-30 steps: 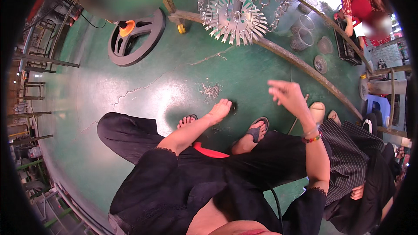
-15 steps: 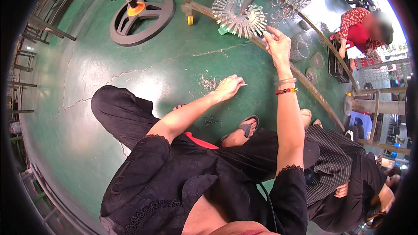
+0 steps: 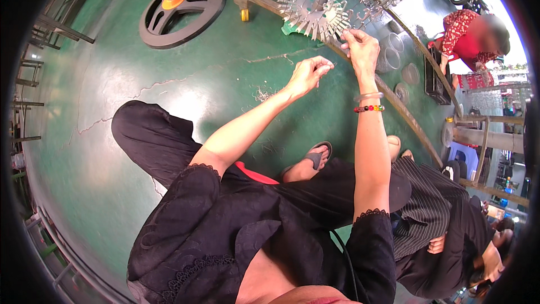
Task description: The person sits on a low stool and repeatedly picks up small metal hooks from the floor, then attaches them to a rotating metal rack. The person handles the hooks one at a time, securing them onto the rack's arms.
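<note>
"What is everything resting on?"

"A glossy green floor [image 3: 101,87], with pale glare on the left and a jagged crack [image 3: 163,84] running toward the far middle."

"What's in the middle?"

"A loose heap of thin, wire-like pieces [image 3: 261,94], partly behind a forearm. A few dim bits lie nearer, beside a foot in a grey flip-flop [image 3: 313,160]."

"And the far left?"

"A dark spoked base [image 3: 183,36], lying flat. Right of it, a yellow caster [image 3: 244,16] stands under a frame."

"The far right?"

"Clear plastic tubs [image 3: 388,61], shallower round containers [image 3: 410,75] just beside them, and nearer, a blue stool [image 3: 457,148]."
</note>
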`<state>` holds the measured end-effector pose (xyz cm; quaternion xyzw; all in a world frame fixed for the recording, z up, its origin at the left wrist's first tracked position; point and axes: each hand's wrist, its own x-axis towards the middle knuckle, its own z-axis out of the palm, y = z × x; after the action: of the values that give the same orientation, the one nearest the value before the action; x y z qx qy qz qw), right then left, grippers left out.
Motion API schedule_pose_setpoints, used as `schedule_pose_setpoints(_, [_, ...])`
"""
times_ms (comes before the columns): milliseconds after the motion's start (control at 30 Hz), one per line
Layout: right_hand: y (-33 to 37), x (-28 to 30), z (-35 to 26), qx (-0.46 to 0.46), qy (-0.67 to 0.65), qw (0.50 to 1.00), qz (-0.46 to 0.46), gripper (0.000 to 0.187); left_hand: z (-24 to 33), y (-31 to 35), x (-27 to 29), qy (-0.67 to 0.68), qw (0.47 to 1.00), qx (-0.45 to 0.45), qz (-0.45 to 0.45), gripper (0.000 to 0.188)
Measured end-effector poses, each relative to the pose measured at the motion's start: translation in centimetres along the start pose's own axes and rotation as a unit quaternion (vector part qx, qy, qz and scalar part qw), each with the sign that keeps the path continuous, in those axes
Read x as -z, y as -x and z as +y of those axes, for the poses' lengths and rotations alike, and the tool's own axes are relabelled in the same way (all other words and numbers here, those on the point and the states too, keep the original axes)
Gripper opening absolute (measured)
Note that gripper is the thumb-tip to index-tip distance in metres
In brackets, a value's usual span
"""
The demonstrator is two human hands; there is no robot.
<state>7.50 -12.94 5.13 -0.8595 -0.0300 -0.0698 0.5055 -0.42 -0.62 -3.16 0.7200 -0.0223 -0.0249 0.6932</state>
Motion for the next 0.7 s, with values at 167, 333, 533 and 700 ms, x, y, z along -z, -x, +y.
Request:
schedule_pose_setpoints(167, [-0.2, -0.5, 1.2, 0.111, 0.086, 0.990, 0.000, 0.024, -9.1, 0.9, 0.3, -0.234, 0.954, -0.058, -0.178, 0.019])
schedule_pose_setpoints(333, [0.0, 1.8, 1.8, 0.178, 0.117, 0.974, 0.077, 0.021, -19.5, 10.6, 1.1, -0.476, 0.821, 0.121, -0.291, 0.018])
schedule_pose_setpoints(533, [0.9, 0.2, 2.1, 0.148, 0.086, 0.980, 0.103, 0.021, -21.4, 13.6, 4.5, -0.437, 0.833, 0.174, -0.292, 0.015])
schedule_pose_setpoints(700, [1.3, -0.1, 2.0, 0.135, 0.054, 0.983, 0.113, 0.021, -19.8, 11.1, 8.0, -0.484, 0.828, 0.159, -0.234, 0.031])
